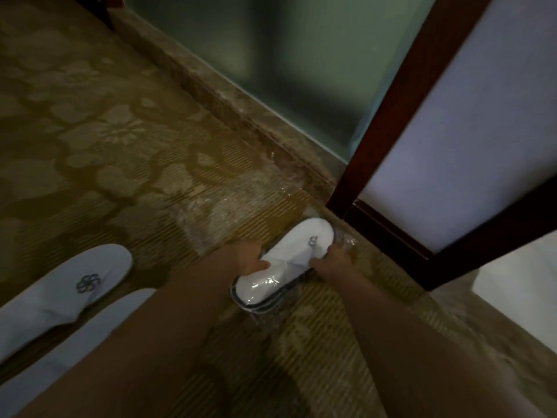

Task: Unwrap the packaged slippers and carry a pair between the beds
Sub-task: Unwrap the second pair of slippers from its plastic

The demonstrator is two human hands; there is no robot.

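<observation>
Head view: left hand [247, 257] clamped on the near-left edge of the packaged slippers [286, 263], thumb laid over the white upper; right hand [333, 260] closed on the opposite edge, fingers pinching into the clear wrap [346, 241] just beyond the knuckles; package held between both hands, low over the patterned carpet [120, 146], whether touching it or just above, cannot tell. Long axis running from heel near the wrists to toe away from them, toe pointing up-right toward the dark wooden frame [391, 116] just past the right hand; logo side up. Looser clear film [241, 191] lying on the carpet beyond the left hand. Well to the left of the left forearm, an unwrapped slipper [75, 282], toe pointing the same way. Best done, by judgement: keep one hand steady on the pair; pull film off toeward with the other; avoid crushing the soft uppers.
</observation>
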